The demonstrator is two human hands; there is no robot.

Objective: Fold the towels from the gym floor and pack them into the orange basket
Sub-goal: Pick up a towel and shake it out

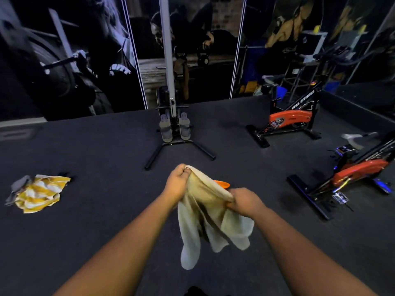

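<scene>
Two hands, left hand and right hand, each clamped on the cream towel, slightly apart

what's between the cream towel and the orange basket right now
Nothing visible. The cream towel hangs from both hands, directly over the orange basket, hiding most of it; only a sliver of rim shows.

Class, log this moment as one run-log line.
left hand: grips cream towel | right hand: grips towel | basket: mostly hidden | yellow towel: on floor

Left hand and right hand grip cream towel.
</scene>
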